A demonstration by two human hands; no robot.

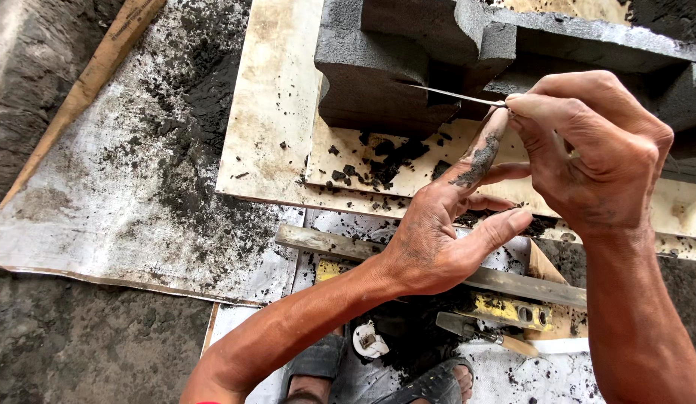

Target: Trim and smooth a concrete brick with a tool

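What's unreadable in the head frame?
- Thin metal blade: its tip disappears into a shadowed groove of the dark grey moulded block; its handle sits inside the right hand.
- Block: cut off by the top edge.
- Yellow spirit level: partly behind the left hand and grey wooden batten.

A stone-carving workshop floor: carved grey block, black dust, spirit level

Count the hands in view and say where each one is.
2. The left hand is at centre, forefinger steadying the thin blade. The right hand pinches the blade's end by the grey moulded block. None seem hidden.
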